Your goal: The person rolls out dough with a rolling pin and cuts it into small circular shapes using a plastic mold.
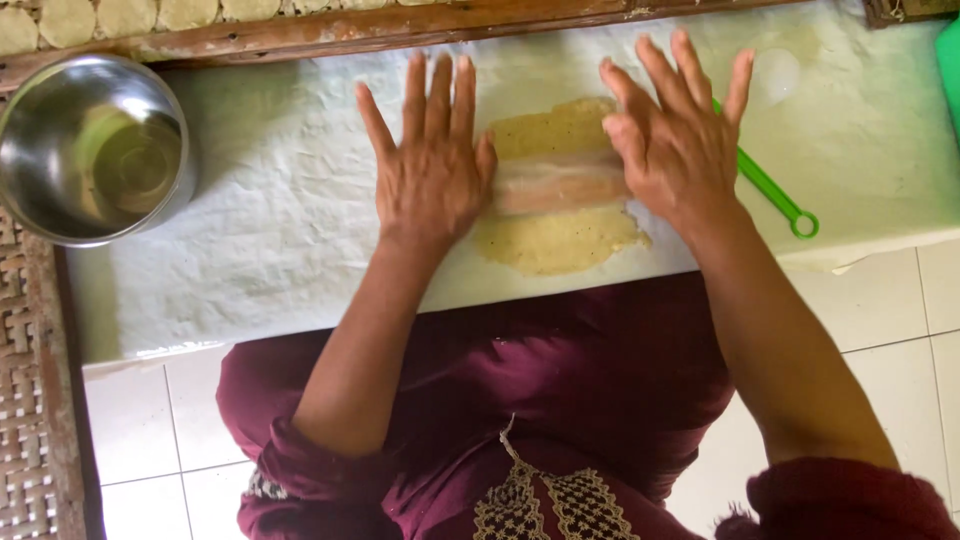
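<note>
A flat sheet of pale yellow dough (556,240) lies on a white cloth-covered board (280,220). A pale rolling pin (557,184) lies across the dough's middle. My left hand (430,165) rests flat on the pin's left end, fingers spread and pointing away from me. My right hand (675,135) presses flat on the pin's right end, fingers spread. Both palms hide the pin's ends.
A steel bowl (90,150) holding some liquid stands at the left edge of the board. A green plastic handle (775,192) lies right of my right hand. Round dough discs (125,15) rest on a wooden frame (330,32) beyond. White floor tiles (880,300) lie below.
</note>
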